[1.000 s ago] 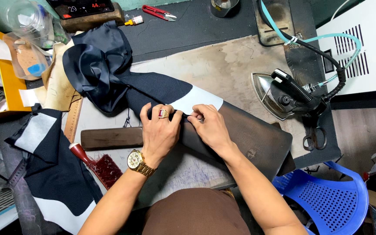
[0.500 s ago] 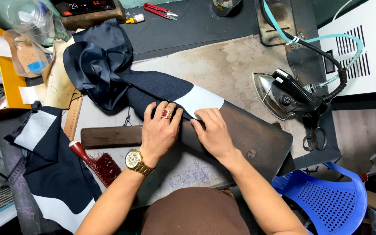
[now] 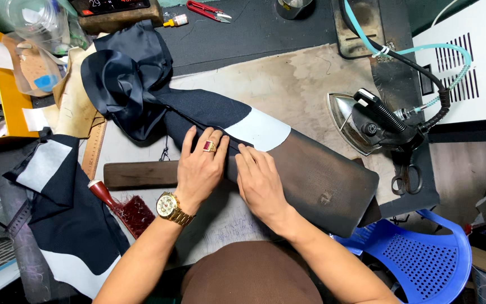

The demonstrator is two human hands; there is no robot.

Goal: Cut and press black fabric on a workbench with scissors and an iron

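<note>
A long, dark brown pressing board (image 3: 322, 180) with a rounded, worn end lies slantwise across the stained work table (image 3: 305, 79), and everything here sits around it. Draped over the board's upper-left part is a navy sleeve piece (image 3: 198, 112) of smooth woven cloth, its near end faced with a curved patch of white interlining (image 3: 262, 128); further up-left of the board the same cloth bunches into glossy, satin-like folds. The left hand (image 3: 201, 169), wearing a red-stoned ring and a gold metal watch, lies flat with fingers spread apart, pressing the navy cloth onto the board. The right hand (image 3: 261, 183) rests just beside it, touching it, fingers extended and close together on the cloth's lower edge; neither hand is clamped around anything. Right of the board, a steam iron (image 3: 367, 124) with a shiny pointed soleplate and a black handle stands near the edge, trailing a black cable and a pale teal hose. Left of the board lie a red-handled brush (image 3: 122, 205) with dark red bristles and a wooden ruler (image 3: 92, 149). Below the board's right end sits a blue perforated plastic chair (image 3: 417, 256).
</note>
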